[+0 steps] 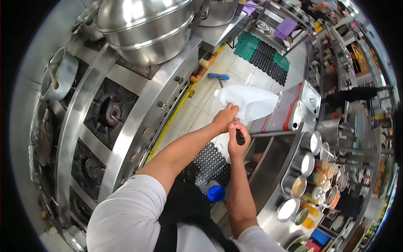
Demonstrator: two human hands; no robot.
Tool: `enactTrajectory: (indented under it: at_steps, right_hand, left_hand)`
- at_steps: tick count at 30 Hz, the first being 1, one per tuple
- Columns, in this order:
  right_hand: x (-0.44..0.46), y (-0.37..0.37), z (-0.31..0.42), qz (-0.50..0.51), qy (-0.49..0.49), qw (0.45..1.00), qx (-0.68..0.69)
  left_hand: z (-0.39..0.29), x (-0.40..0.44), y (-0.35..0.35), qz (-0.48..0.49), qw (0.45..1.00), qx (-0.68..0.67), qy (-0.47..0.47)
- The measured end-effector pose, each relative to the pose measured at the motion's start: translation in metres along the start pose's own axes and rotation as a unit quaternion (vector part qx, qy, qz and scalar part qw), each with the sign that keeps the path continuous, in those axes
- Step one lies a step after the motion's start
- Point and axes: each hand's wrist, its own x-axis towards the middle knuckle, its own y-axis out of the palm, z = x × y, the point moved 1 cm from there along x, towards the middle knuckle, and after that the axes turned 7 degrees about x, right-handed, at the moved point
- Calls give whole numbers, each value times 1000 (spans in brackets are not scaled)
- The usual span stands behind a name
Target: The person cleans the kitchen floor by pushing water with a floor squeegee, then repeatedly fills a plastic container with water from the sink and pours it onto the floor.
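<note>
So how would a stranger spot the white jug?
From the long stove, look across the aisle to the metal tins. The jug is beside them, just beyond the left hand. It is cloudy white plastic, while the tins are shiny with red bands.

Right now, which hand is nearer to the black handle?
The right: the right hand is curled around the black handle, while the left hand is just beyond, at the whitish plastic jug.

Left hand [226, 118] and right hand [238, 139] meet, curled.
</note>
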Motion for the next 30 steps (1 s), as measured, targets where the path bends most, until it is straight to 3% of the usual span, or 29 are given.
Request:
enactTrajectory:
  at_steps: [2,3,4,6,7,8,9,10,11,12,13,14,15,17,18,20,23,26,27,28,30]
  right_hand:
    - [-4,18,74,14,25,999,-34]
    - [-5,25,104,43,50,996,-65]
    - [-5,23,115,66,0,991,-116]
    - [-7,2,94,50,20,993,-102]
    - [-7,-7,73,39,41,994,-89]
    - [-3,-8,49,38,88,992,-78]
    - [4,-7,12,82,132,981,-113]
    - [10,-1,-27,137,164,967,-139]
    - [20,12,-50,189,185,949,-170]
    - [28,24,-97,226,109,952,-174]
    - [50,53,-150,318,46,916,-242]
    - [58,70,-166,290,-30,928,-231]
    - [68,78,-171,288,-25,931,-223]
    - [85,87,-172,465,97,838,-268]
    - [94,86,-165,463,101,841,-262]
    - [114,73,-156,344,63,902,-254]
    - [159,39,-206,273,78,929,-237]
    - [225,4,-276,238,100,931,-258]
    - [246,-1,-273,251,45,926,-279]
    - [258,8,-286,254,30,926,-278]
    - [255,27,-306,243,39,929,-275]
  left_hand:
    - [-9,-20,-24,5,1000,-12,15]
    - [-8,-29,-36,-65,997,-28,28]
    - [-7,-41,-49,-135,989,-44,37]
    - [2,-54,-70,-246,960,-109,83]
    - [-1,-65,-92,-245,964,-12,105]
    - [-1,-74,-102,-234,967,-72,64]
    - [4,-85,-109,-206,974,-87,35]
    - [10,-97,-111,-147,970,-186,-57]
    - [19,-108,-107,-156,948,-262,-93]
    - [4,-117,-121,-157,934,-295,-127]
    - [-11,-123,-139,-133,923,-310,-187]
    - [-19,-127,-150,-114,933,-282,-191]
    - [-26,-124,-157,-95,943,-254,-193]
    - [-35,-119,-170,-83,947,-237,-203]
    - [-39,-113,-171,-113,944,-225,-213]
    - [-48,-93,-175,-125,957,-154,-212]
    - [-35,-71,-136,-169,938,-142,-267]
    - [-19,-3,-103,-147,960,-180,-160]
    - [-3,14,-93,-132,972,-154,-120]
    - [9,23,-90,-132,972,-149,-124]
    - [27,28,-84,-143,958,-86,-233]
